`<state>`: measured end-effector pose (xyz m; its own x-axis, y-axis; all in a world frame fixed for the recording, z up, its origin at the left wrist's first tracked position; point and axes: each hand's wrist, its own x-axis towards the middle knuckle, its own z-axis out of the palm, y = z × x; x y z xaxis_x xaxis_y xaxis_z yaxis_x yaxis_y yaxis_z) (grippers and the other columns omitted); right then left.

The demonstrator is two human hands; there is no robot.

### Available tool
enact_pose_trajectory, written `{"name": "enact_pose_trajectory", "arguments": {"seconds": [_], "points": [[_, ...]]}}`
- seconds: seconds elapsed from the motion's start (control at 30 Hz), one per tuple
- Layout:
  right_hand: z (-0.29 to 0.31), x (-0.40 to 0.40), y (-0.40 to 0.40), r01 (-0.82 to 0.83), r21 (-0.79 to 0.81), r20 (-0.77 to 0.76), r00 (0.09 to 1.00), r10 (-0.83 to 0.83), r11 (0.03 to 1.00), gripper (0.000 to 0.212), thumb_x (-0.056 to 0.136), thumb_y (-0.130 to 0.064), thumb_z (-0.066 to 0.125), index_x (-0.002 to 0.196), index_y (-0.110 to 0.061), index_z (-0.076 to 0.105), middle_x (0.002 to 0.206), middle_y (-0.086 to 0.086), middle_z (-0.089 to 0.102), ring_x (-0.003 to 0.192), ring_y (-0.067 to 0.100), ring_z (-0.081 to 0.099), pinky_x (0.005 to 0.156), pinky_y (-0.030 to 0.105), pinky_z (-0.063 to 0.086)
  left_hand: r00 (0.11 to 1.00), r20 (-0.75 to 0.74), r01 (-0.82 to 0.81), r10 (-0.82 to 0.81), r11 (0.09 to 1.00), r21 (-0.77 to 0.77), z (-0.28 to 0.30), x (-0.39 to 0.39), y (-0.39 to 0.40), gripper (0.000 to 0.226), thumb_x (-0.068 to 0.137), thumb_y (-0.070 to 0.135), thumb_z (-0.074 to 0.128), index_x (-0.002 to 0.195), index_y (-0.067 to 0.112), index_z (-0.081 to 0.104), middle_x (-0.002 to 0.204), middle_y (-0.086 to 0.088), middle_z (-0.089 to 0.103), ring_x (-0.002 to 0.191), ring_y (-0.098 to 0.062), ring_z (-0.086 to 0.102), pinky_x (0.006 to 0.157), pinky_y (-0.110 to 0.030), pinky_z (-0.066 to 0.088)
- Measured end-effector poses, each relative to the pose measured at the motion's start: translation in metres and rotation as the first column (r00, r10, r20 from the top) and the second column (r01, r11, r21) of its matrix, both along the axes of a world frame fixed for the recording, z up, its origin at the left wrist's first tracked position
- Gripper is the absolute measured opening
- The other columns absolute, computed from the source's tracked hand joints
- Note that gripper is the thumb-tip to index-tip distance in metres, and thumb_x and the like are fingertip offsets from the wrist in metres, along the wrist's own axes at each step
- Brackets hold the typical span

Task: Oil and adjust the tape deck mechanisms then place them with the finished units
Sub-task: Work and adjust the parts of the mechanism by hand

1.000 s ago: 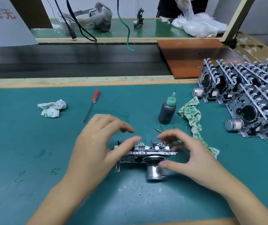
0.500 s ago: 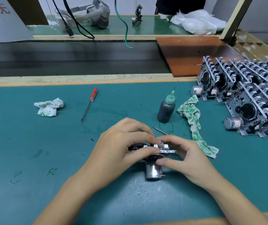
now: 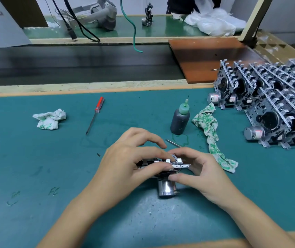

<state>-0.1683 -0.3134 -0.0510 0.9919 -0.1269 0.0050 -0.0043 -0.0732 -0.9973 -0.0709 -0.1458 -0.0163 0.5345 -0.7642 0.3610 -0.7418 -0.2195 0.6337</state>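
Head view: at lower centre of the frame, the left hand point(image 3: 125, 163) and right hand point(image 3: 199, 169) each curl their grip around one tape deck mechanism point(image 3: 164, 169) on the teal counter point(image 3: 35, 176). Adjustment appears under way; placement remains. The oil bottle point(image 3: 180, 119) stands just above, finished units point(image 3: 268, 104) stacked at right.

Table point(image 3: 35, 176) covered in a teal mat, wooden strip along its far edge. Beyond it, a dark conveyor belt point(image 3: 71, 63); a brown board point(image 3: 205, 56) bridges it toward a second green table point(image 3: 125, 31).
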Motion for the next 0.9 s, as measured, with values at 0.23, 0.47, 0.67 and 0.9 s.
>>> {"name": "enact_pose_trajectory", "arguments": {"seconds": [0.23, 0.47, 0.67, 0.9], "points": [[-0.0015, 0.0011, -0.0003, 0.005, 0.0, 0.016, 1.0, -0.005, 1.0, 0.027, 0.065, -0.022, 0.079, 0.091, -0.025, 0.072, 0.095, -0.002, 0.071, 0.091, 0.013, 0.066, 0.084, 0.018, 0.046, 1.0, -0.011, -0.005, 0.005, 1.0, 0.005, -0.0006, 0.0006, -0.0006, 0.025, 0.084, 0.046, 0.055, 0.088, 0.033, 0.076, 0.099, 0.022, 0.062, 0.101, -0.008, 0.051, 0.08, -0.028, 0.043], [-0.0017, 0.0014, -0.0002, -0.008, 0.008, 0.001, 1.0, 0.008, 1.0, 0.03, 0.067, -0.01, 0.075, 0.095, -0.018, 0.071, 0.096, 0.0, 0.071, 0.093, 0.013, 0.066, 0.084, 0.017, 0.045, 0.998, -0.049, 0.03, -0.031, 0.999, -0.01, -0.0011, 0.0016, -0.0001, 0.028, 0.082, 0.045, 0.057, 0.087, 0.027, 0.078, 0.097, 0.021, 0.062, 0.101, -0.009, 0.051, 0.085, -0.025, 0.042], [-0.0027, 0.0015, -0.0009, -0.013, 0.02, 0.004, 1.0, 0.012, 1.0, 0.029, 0.067, -0.009, 0.075, 0.093, -0.02, 0.071, 0.094, -0.001, 0.07, 0.091, 0.012, 0.065, 0.084, 0.017, 0.046, 0.997, -0.063, 0.032, -0.033, 0.999, -0.019, -0.0025, 0.0025, -0.001, 0.026, 0.082, 0.044, 0.058, 0.086, 0.027, 0.077, 0.095, 0.021, 0.062, 0.099, -0.009, 0.051, 0.084, -0.021, 0.04], [-0.0044, 0.0006, -0.0022, -0.047, -0.011, 0.014, 0.999, 0.047, 0.999, 0.034, 0.069, -0.01, 0.074, 0.1, -0.021, 0.071, 0.096, -0.009, 0.066, 0.094, 0.007, 0.063, 0.086, 0.014, 0.043, 0.997, -0.074, 0.029, -0.031, 0.999, -0.018, -0.0034, 0.0012, 0.0011, 0.025, 0.083, 0.045, 0.058, 0.088, 0.028, 0.077, 0.096, 0.023, 0.061, 0.101, -0.008, 0.051, 0.083, -0.018, 0.04]]}}
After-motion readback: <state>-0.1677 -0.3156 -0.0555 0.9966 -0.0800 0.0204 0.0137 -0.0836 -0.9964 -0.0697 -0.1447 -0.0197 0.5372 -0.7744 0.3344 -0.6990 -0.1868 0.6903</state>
